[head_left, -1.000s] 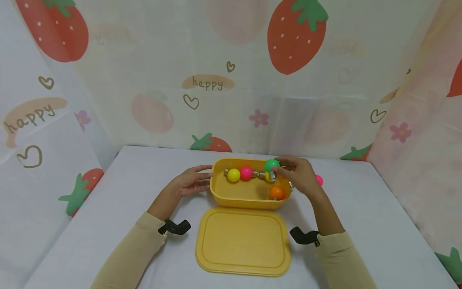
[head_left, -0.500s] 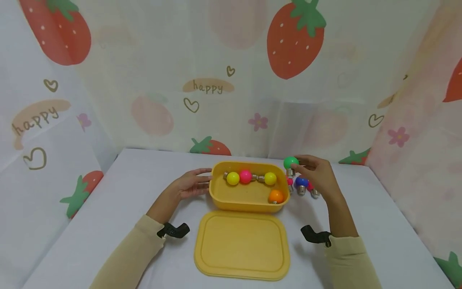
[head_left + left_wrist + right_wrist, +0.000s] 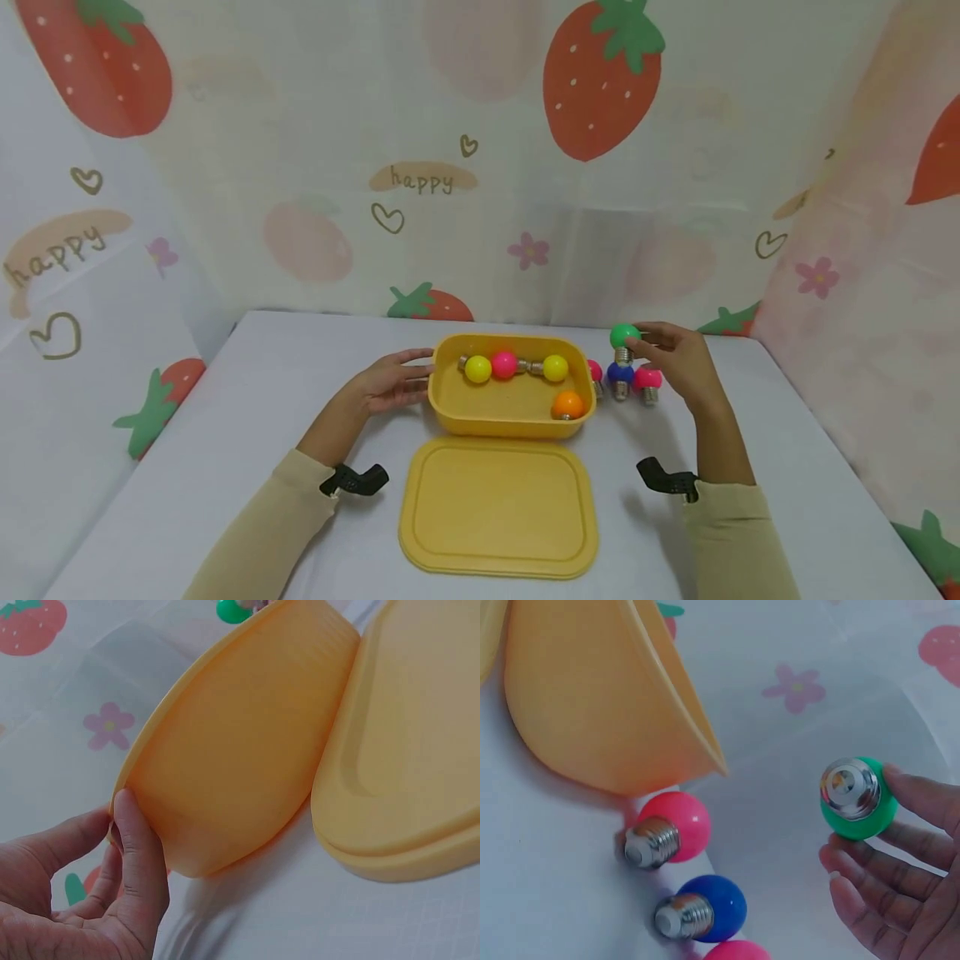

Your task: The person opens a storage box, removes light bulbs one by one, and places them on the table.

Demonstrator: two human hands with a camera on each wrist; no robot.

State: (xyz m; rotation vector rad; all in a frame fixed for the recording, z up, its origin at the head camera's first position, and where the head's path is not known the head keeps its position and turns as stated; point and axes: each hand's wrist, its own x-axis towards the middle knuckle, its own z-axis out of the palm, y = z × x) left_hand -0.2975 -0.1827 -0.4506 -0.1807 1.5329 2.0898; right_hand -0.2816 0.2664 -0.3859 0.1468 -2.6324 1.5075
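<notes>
Strawberry-print backdrop (image 3: pixel 435 242) | left hand (image 3: pixel 386 385), outstretched, touches yellow box (image 3: pixel 510 427) at nine o'clock, probably steadying it | right hand (image 3: pixel 686 358) pinches green bulb (image 3: pixel 625 336) at box's two o'clock, by globe (image 3: pixel 870 823), leaving base (image 3: pixel 847 787) free

Left wrist feed: I see the left hand (image 3: pixel 97 900), lower left, fingertips touching the yellow tub (image 3: pixel 232 742) by its rim. Yellow lid (image 3: pixel 416 742) right of it; contact unclear. Green rounded object (image 3: pixel 234 610) cropped at top. Pink flower print (image 3: pixel 109 726) beyond.
</notes>
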